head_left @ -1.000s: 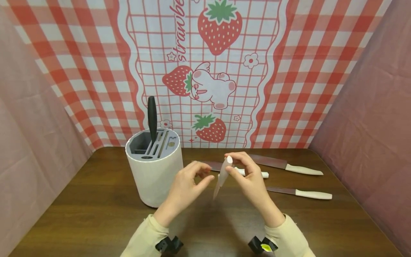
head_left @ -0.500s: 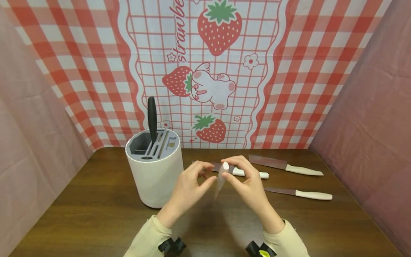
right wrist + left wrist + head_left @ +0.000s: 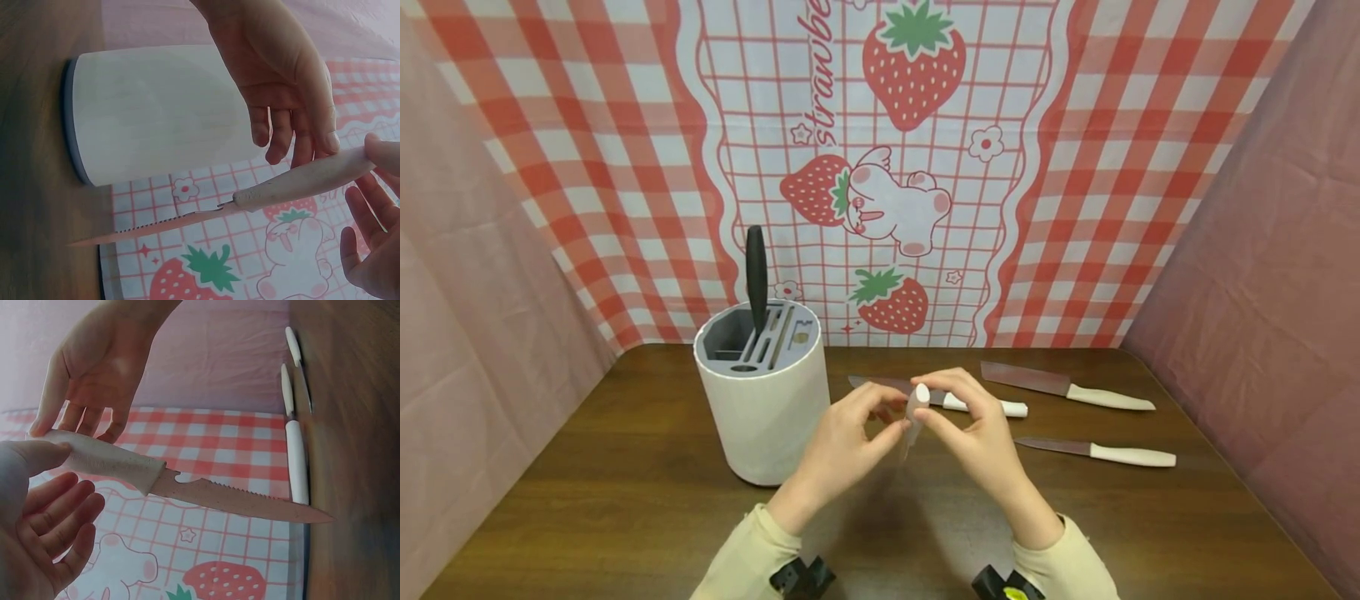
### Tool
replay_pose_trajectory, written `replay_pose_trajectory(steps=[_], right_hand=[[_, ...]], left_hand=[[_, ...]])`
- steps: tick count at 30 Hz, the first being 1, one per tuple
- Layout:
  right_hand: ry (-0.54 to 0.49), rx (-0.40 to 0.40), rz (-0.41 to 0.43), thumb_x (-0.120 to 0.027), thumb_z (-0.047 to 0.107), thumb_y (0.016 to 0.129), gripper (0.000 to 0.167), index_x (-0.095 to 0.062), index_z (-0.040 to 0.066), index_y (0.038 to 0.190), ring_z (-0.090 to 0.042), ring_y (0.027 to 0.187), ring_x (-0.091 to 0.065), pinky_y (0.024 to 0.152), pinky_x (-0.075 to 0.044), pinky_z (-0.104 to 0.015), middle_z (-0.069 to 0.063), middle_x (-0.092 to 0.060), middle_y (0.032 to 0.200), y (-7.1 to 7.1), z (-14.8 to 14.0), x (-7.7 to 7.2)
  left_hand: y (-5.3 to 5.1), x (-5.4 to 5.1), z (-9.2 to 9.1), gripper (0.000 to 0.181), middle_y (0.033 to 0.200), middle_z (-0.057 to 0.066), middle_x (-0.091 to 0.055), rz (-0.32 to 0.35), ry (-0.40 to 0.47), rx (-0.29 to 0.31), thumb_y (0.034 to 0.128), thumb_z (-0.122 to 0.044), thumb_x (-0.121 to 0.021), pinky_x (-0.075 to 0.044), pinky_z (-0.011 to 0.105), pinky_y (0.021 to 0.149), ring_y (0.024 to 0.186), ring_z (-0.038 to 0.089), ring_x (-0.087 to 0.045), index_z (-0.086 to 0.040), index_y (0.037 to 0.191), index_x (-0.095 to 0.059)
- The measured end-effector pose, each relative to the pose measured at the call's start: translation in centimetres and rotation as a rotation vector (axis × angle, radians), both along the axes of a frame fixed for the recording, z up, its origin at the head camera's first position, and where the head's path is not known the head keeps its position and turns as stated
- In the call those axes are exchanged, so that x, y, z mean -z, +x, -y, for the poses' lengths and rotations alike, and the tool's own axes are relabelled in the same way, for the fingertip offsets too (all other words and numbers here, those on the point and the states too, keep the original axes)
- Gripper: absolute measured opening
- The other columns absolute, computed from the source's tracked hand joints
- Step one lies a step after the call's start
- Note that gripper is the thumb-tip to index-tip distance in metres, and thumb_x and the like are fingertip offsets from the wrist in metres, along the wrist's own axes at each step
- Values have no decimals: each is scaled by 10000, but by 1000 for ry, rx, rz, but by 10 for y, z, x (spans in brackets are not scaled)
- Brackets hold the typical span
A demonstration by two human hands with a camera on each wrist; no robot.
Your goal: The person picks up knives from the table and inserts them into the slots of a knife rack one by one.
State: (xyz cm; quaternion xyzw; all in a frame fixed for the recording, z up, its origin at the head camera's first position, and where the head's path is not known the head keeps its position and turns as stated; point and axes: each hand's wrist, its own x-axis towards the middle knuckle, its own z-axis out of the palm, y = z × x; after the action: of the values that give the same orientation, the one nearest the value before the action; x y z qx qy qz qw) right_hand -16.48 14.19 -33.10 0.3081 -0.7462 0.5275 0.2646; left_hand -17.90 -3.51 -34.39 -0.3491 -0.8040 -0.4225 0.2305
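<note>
A knife with a white handle (image 3: 106, 456) and a blade (image 3: 231, 500) with a toothed, notched edge hangs above the table, tip downward. My right hand (image 3: 981, 433) pinches the handle near its butt end between thumb and fingers. From the other side my left hand (image 3: 842, 433) pinches the same handle, its thumb lying on it in the left wrist view. Most of the blade is foreshortened in the head view; both wrist views show it in full. Left of the hands stands a white round knife block (image 3: 767, 425) with a grey slotted top.
A black handle (image 3: 757, 275) sticks up from the block. On the wooden table (image 3: 625, 500) lie a white-handled cleaver (image 3: 1030, 379), a small white-handled knife (image 3: 1131, 455) and another white-handled knife (image 3: 1000, 408) partly behind my hands. A strawberry-patterned checked cloth (image 3: 1090, 208) hangs behind.
My right hand has moved the knife slightly left and down, toward my left hand. The left thumb and fingers, apart from it before, now pinch the handle.
</note>
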Motion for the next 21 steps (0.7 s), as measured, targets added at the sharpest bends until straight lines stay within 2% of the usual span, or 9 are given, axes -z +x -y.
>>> replay_pose_trajectory(steps=[4,10,21], right_hand=[[1,-1,5,-683,-34,753,330,-635,62,1065,-109,997,-545,876,-415,-229,-50,-625,1038,0,0,1],[0,-5,13,-684,-32,753,328,-637,58,1066,-114,1008,-545,892,-413,-244,-50,-632,1043,0,-1,1],[12,-6,24,-697,-8,751,309,-647,59,1049,-117,1008,-548,886,-416,-230,-49,-635,1029,0,0,2]], left_hand=[[2,1,-1,228,935,-13,-625,18,-13,13,804,-163,-685,-515,274,704,755,68,-603,-111,1011,-607],[2,1,-2,259,902,-18,-618,26,-13,23,794,-168,-697,-508,245,712,769,72,-600,-113,1027,-597],[0,5,-3,252,872,-9,-614,-7,-26,3,778,-164,-709,-505,246,703,777,74,-582,-98,997,-604]])
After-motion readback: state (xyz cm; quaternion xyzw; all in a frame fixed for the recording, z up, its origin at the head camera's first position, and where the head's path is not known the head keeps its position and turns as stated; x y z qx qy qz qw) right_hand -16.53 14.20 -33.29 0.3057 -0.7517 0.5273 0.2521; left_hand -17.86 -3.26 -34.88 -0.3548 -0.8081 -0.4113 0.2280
